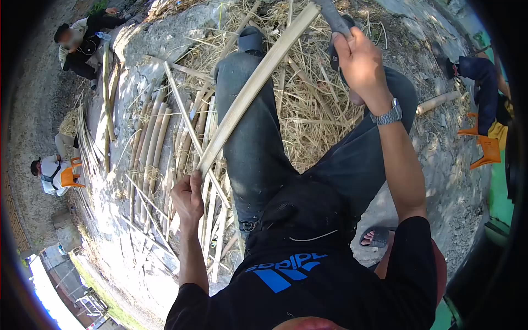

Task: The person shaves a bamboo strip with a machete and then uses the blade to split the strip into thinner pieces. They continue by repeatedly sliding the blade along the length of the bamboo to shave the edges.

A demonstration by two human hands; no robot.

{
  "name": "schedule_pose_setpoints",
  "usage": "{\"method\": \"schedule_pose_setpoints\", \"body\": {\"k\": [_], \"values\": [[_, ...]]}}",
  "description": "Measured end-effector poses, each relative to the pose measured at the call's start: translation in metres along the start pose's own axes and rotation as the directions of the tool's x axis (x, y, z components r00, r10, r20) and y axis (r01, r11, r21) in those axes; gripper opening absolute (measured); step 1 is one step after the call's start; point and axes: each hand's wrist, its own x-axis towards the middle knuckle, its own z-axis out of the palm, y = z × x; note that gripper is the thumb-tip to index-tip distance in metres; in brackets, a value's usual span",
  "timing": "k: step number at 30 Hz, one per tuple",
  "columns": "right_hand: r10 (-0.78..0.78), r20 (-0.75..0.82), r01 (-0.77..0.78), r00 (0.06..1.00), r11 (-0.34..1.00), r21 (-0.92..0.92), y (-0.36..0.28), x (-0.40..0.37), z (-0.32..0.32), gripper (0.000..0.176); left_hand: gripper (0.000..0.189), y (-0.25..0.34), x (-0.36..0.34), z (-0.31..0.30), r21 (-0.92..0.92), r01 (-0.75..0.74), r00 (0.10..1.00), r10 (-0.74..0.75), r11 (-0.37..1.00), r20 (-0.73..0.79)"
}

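A long, flat bamboo strip [258,82] slants across my right-side view of the left thigh, from the lower left up to the top middle. My left hand [188,199] is closed round its lower end. At the top, my right hand [360,60], with a watch on its wrist, grips the handle of a dark blade [331,15]. The blade lies against or very near the strip's upper end; exact contact is too small to tell. Pale shavings [308,104] cover the ground between my knees.
Bamboo poles [154,143] and thin split strips [217,220] lie at the left. Two people [49,170] [88,38] sit farther left. Another person [478,82] is at the right, near orange chair legs [487,151]. A short bamboo piece [438,102] lies beside my right knee.
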Motion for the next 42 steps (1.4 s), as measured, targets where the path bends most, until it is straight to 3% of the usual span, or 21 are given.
{"method": "schedule_pose_setpoints", "body": {"k": [3, 5, 7, 8, 10, 13, 15, 17, 21, 22, 23, 25, 26, 28, 29, 31, 35, 36, 38, 41, 42], "values": [[-0.059, -0.139, 0.041, 0.989, 0.99, -0.136, 0.031, 0.03, 0.011, 0.031, 0.066, 0.005, 0.003, -0.001, 0.021, 0.005, 1.0, -0.004, 1.0, -0.013], [0.038, 0.042, -0.042, 0.998, 0.993, 0.113, -0.019, -0.016, 0.017, 0.026, 0.067, 0.004, 0.002, 0.001, 0.082, 0.037, 0.998, -0.032, 0.996, -0.054], [-0.094, 0.082, 0.101, 0.992, 0.992, -0.076, -0.037, -0.069, 0.038, 0.024, 0.068, 0.008, -0.005, -0.011, 0.118, 0.057, 0.99, -0.041, 0.991, -0.132], [-0.074, 0.075, 0.08, 0.994, 0.994, -0.073, -0.034, -0.071, 0.037, 0.024, 0.068, 0.006, -0.01, -0.02, 0.125, 0.063, 0.989, -0.046, 0.99, -0.14], [-0.001, 0.271, -0.019, 0.962, 0.997, 0.072, -0.029, -0.077, 0.03, 0.027, 0.067, 0.012, -0.019, -0.03, 0.218, 0.065, 0.987, -0.03, 0.974, -0.157], [-0.004, 0.272, -0.056, 0.962, 0.976, 0.211, -0.022, -0.074, 0.024, 0.028, 0.067, 0.013, -0.016, -0.026, 0.222, 0.019, 0.982, 0.024, 0.975, -0.188], [-0.026, 0.247, -0.041, 0.969, 0.964, 0.264, -0.007, -0.06, 0.023, 0.027, 0.066, -0.007, -0.011, -0.016, 0.252, -0.069, 0.981, 0.112, 0.965, -0.16], [-0.091, 0.091, 0.081, 0.992, 0.991, 0.105, 0.004, -0.037, 0.015, 0.029, 0.065, -0.007, -0.005, -0.01, 0.204, -0.119, 0.967, 0.16, 0.972, -0.199], [0.052, -0.038, -0.052, 0.998, 0.999, -0.005, 0.036, 0.023, -0.008, 0.035, 0.065, -0.022, 0.006, -0.002, 0.16, -0.144, 0.966, 0.174, 0.977, -0.193], [0.066, -0.07, -0.062, 0.995, 0.996, 0.063, 0.029, 0.015, -0.004, 0.035, 0.065, -0.025, 0.01, 0.0, 0.159, -0.159, 0.96, 0.19, 0.974, -0.206], [-0.061, -0.152, 0.063, 0.986, 0.998, 0.005, 0.031, 0.003, 0.01, 0.033, 0.065, -0.027, 0.014, 0.003, 0.16, -0.174, 0.954, 0.207, 0.972, -0.216], [0.066, -0.012, -0.062, 0.998, 0.977, 0.203, -0.009, -0.044, 0.023, 0.027, 0.065, -0.028, 0.011, 0.007, 0.163, -0.186, 0.951, 0.219, 0.969, -0.216], [0.029, 0.069, -0.047, 0.997, 0.961, 0.272, -0.017, -0.069, 0.032, 0.026, 0.064, -0.023, 0.004, 0.005, 0.178, -0.177, 0.95, 0.215, 0.968, -0.225], [0.045, 0.201, -0.101, 0.979, 0.955, 0.277, -0.03, -0.105, 0.042, 0.026, 0.06, -0.008, -0.005, 0.004, 0.147, -0.147, 0.954, 0.179, 0.978, -0.239], [-0.044, 0.267, -0.053, 0.963, 0.937, 0.346, -0.033, -0.123, 0.047, 0.024, 0.06, -0.01, -0.005, 0.006, 0.148, -0.149, 0.955, 0.182, 0.978, -0.236], [-0.222, 0.489, 0.092, 0.844, 0.957, 0.275, -0.044, -0.146, 0.049, 0.024, 0.058, -0.02, -0.006, 0.008, 0.098, -0.141, 0.973, 0.156, 0.985, -0.168], [-0.176, 0.279, 0.103, 0.944, 0.961, 0.258, -0.033, -0.083, 0.036, 0.028, 0.061, -0.021, -0.004, 0.011, 0.13, -0.102, 0.974, 0.126, 0.986, -0.19], [-0.145, 0.128, 0.108, 0.981, 0.96, 0.259, -0.022, -0.055, 0.031, 0.03, 0.06, -0.021, -0.004, 0.012, 0.103, -0.114, 0.968, 0.134, 0.988, -0.212], [-0.071, -0.019, 0.072, 0.997, 0.993, 0.091, 0.0, 0.0, 0.008, 0.032, 0.06, -0.03, 0.0, 0.013, 0.094, -0.139, 0.962, 0.157, 0.986, -0.226], [-0.081, -0.074, 0.085, 0.994, 0.995, 0.046, 0.014, 0.025, 0.004, 0.035, 0.063, -0.039, 0.011, 0.016, 0.123, -0.165, 0.955, 0.19, 0.979, -0.228], [-0.043, -0.006, 0.043, 0.999, 0.991, 0.123, -0.001, 0.009, 0.013, 0.034, 0.062, -0.04, 0.01, 0.018, 0.138, -0.158, 0.956, 0.186, 0.978, -0.226]]}}
